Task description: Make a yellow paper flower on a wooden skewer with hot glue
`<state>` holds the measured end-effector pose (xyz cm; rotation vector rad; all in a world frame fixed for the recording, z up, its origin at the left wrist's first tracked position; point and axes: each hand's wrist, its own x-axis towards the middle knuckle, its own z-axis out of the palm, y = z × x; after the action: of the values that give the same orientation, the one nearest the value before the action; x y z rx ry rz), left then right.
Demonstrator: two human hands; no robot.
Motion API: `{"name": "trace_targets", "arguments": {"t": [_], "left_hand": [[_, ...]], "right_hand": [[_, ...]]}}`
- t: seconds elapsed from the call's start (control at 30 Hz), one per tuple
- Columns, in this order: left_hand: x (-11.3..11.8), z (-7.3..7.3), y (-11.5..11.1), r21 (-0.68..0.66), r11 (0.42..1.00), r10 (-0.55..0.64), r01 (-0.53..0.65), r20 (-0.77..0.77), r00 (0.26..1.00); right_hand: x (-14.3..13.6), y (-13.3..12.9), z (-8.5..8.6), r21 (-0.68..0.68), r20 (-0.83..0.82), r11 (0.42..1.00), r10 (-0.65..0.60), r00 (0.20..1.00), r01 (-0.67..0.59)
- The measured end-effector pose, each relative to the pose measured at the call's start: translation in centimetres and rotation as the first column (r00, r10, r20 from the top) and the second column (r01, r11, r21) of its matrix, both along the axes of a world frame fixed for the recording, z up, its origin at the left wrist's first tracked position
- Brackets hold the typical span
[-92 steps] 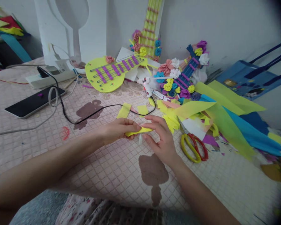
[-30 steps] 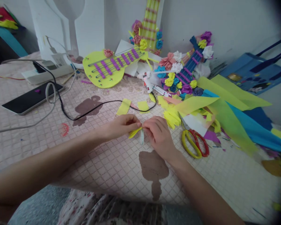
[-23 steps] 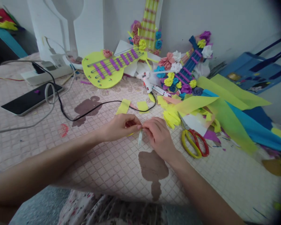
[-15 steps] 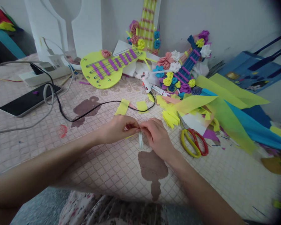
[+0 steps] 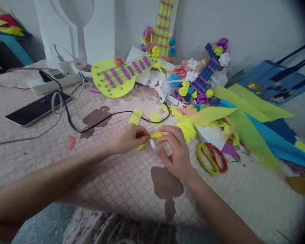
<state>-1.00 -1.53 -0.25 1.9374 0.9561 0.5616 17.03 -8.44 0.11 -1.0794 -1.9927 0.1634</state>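
Observation:
My left hand [image 5: 129, 138] is closed in a pinch at the upper end of a small, narrow whitish piece [image 5: 153, 144]; its exact kind is too blurred to make out. Right beside it, my right hand [image 5: 176, 152] has its fingers curved and spread, the thumb close to the whitish piece. Whether that thumb touches it I cannot tell. Yellow crepe paper [image 5: 157, 135] shows between and behind the hands. A pair of scissors [image 5: 211, 157] with one yellow and one red handle lies to the right of my right hand.
A white glue gun [image 5: 160, 92] stands behind the hands, its black cord [image 5: 101, 121] crossing the table. Paper-flower guitars, one yellow [image 5: 114, 91], lean at the back. Crepe sheets [image 5: 254, 135] and scraps cover the right. A dark phone-like slab [image 5: 38, 108] and power strip [image 5: 56, 83] lie left.
My right hand has moved away from the left fingertips and its fingers have opened. The whitish piece now tilts instead of hanging straight down, and more yellow paper shows behind it.

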Motion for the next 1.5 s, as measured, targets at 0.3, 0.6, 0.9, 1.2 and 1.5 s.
{"name": "trace_targets", "arguments": {"t": [0.3, 0.6, 0.9, 1.2, 1.5], "left_hand": [[0.0, 0.6, 0.6, -0.233, 0.972, 0.042, -0.014, 0.113, 0.993], [0.2, 0.3, 0.2, -0.196, 0.973, 0.151, -0.122, 0.139, 0.979], [0.0, 0.8, 0.3, -0.390, 0.920, 0.142, -0.036, 0.246, 0.959], [-0.1, 2.1, -0.2, -0.299, 0.951, -0.040, 0.079, 0.133, 0.990], [0.1, 1.2, -0.5, -0.282, 0.947, -0.110, 0.153, 0.164, 0.980]], "right_hand": [[-0.2, 0.0, -0.7, -0.043, 0.105, 0.997, -0.060, 0.993, 0.065], [-0.1, 0.2, -1.1, -0.085, 0.120, 0.982, -0.158, 0.980, 0.169], [0.5, 0.8, -1.8, -0.145, 0.132, 0.970, -0.178, 0.975, 0.196], [0.2, 1.5, -2.1, -0.502, -0.607, 0.837, -0.161, 0.778, -0.217], [-0.2, 1.1, -1.3, -0.524, -0.639, 0.820, -0.200, 0.743, -0.229]]}}
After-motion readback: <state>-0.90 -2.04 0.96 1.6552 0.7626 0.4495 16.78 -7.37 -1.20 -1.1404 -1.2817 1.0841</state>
